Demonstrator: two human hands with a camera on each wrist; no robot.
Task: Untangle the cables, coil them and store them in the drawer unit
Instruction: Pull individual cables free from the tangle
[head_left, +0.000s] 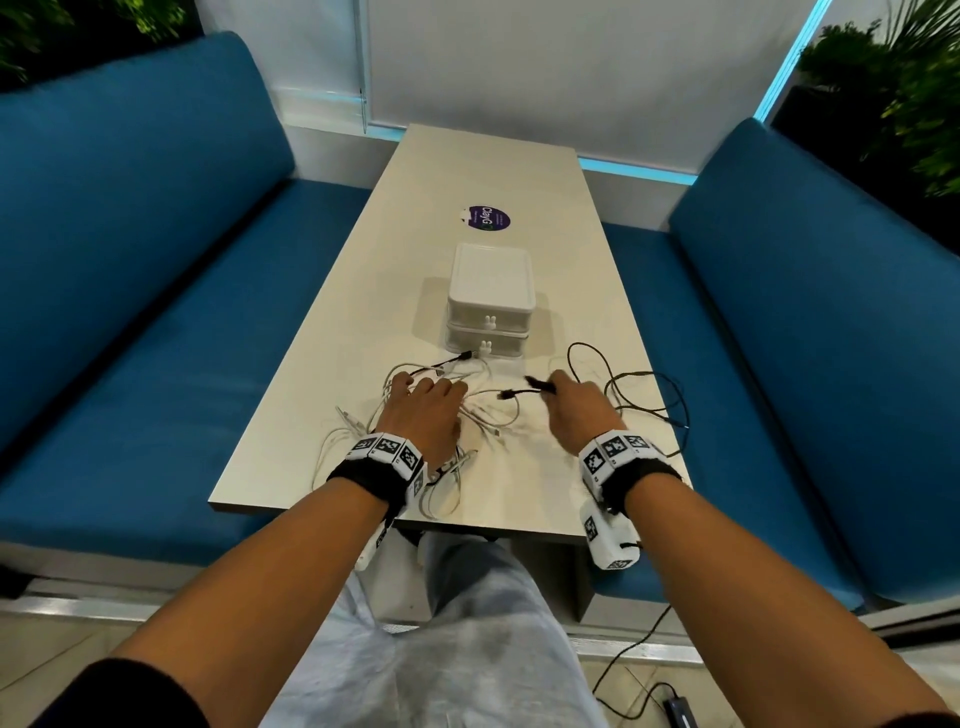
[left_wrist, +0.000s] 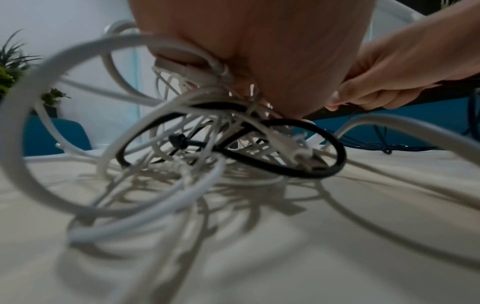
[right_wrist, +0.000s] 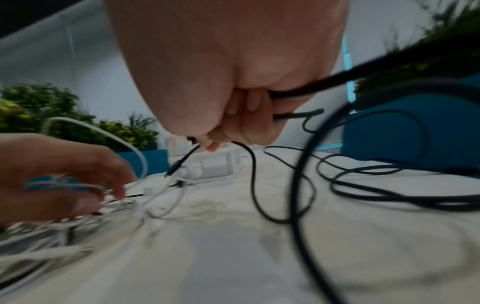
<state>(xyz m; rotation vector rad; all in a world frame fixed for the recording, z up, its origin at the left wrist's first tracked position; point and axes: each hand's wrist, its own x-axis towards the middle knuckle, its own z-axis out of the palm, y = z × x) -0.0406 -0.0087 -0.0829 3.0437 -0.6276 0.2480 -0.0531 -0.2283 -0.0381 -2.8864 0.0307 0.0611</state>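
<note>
We see a pale table (head_left: 467, 171) set between two blue benches (head_left: 130, 291), with a white two-drawer unit (head_left: 491, 304) standing near its middle, both drawers closed. In front of the unit lies a heap of white cables (head_left: 410, 441), with a few dark strands mixed in, spreading toward the near edge of the table.

Our left hand (head_left: 423, 410) lies palm-down on the heap. From the left wrist view, its fingers (left_wrist: 202, 74) curl into the white cables and grip a bundle of them, lifting some loops just off the table.

Our right hand (head_left: 579, 410) is off to the right, fingers curled round a black cable (head_left: 644, 395). One short end of it juts out toward the left hand and ends in a plug (head_left: 503, 396) held above the table — the rest runs off to the right in loose loops on the tabletop, well apart from the white heap.

A round purple sticker (head_left: 488, 218) sits on the table beyond the drawer unit, and potted plants (head_left: 893, 98) stand behind the benches.
</note>
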